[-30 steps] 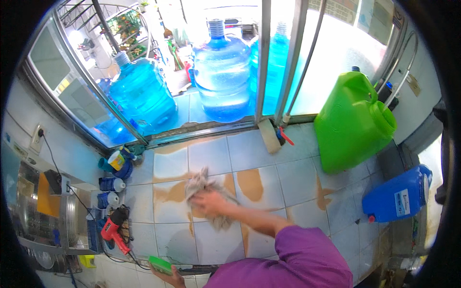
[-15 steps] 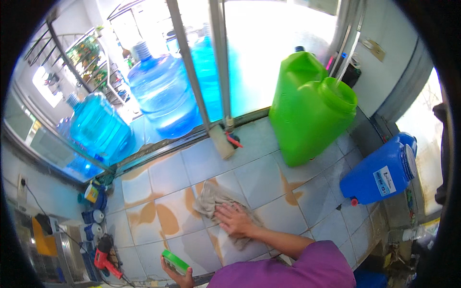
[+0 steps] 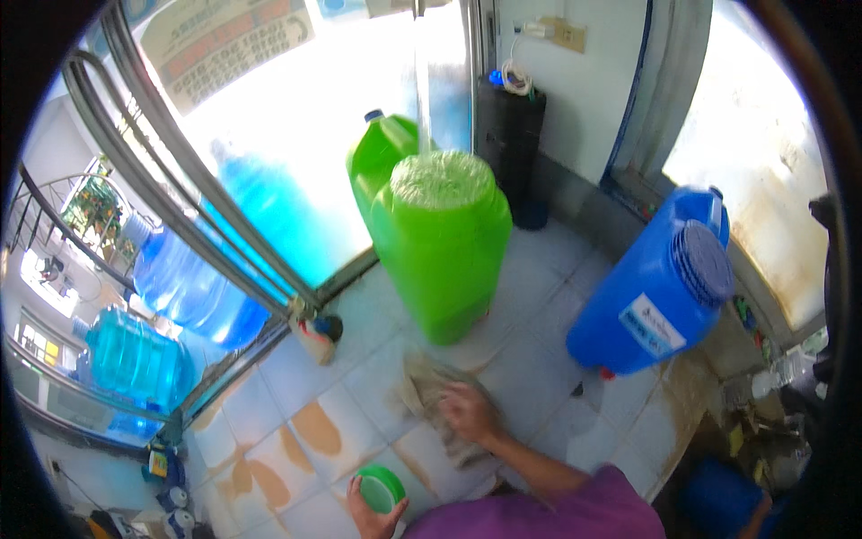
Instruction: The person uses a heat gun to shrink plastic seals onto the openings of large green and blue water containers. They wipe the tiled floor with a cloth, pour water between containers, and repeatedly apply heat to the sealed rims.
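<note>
My left hand (image 3: pixel 366 516), low in view, is closed round the edge of a round green lid (image 3: pixel 381 490), whose flat side faces up. My right hand (image 3: pixel 470 413), somewhat blurred, has its fingers curled on a crumpled grey-beige cloth (image 3: pixel 433 390) lying on the tiles. Just beyond the cloth stands an upright green plastic jug (image 3: pixel 444 269). Its wide mouth is full of frothy water (image 3: pixel 442 178), and a thin clear stream falls into it from above.
A blue jug (image 3: pixel 642 296) with a screw lid stands at the right. Brownish puddles (image 3: pixel 316 428) spot the tiles at left. Behind a metal-framed glass panel are large blue water bottles (image 3: pixel 193 292). A black cylinder (image 3: pixel 512 135) stands in the back corner.
My view has turned to the right. Froth now fills the green jug's mouth. The lid in my left hand has tilted to show its flat side; my right hand's fingers have curled on the cloth.
</note>
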### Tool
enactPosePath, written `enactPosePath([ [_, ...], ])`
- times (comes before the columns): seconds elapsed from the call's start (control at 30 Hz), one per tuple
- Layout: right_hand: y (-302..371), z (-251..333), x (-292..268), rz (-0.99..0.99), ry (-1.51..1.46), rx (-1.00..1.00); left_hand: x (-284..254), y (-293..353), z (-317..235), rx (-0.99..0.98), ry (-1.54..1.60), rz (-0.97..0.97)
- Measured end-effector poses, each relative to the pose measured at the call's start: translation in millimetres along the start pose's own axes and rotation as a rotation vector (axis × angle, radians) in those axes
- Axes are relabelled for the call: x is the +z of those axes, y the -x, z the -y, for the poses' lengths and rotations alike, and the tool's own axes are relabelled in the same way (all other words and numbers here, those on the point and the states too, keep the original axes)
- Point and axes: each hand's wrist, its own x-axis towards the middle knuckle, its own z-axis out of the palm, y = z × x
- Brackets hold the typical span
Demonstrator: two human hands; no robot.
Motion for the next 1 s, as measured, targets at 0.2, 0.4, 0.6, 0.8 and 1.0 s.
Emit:
enactPosePath([
  [0.2, -327, -133, -141, -1.005, 0.239, -0.244, 38, -43, -31, 0.003, -0.122, -0.122],
  [0.4, -420, -184, -119, -0.605, 1.103, -0.362, 25, -47, -34, -0.001, -0.131, -0.224],
  [0.6, -355, -231, -119, -0.678, 0.615, -0.234, 13, -25, -3, -0.163, -0.299, -0.229],
  [0.8, -360, -271, -89, -0.77, 0.199, -0.006, 0, -66, 31, -0.251, -0.331, -0.295],
  [1.0, -354, -251, -109, -0.588, 0.331, 0.27, 21, -102, -19, -0.007, -0.388, -0.338],
])
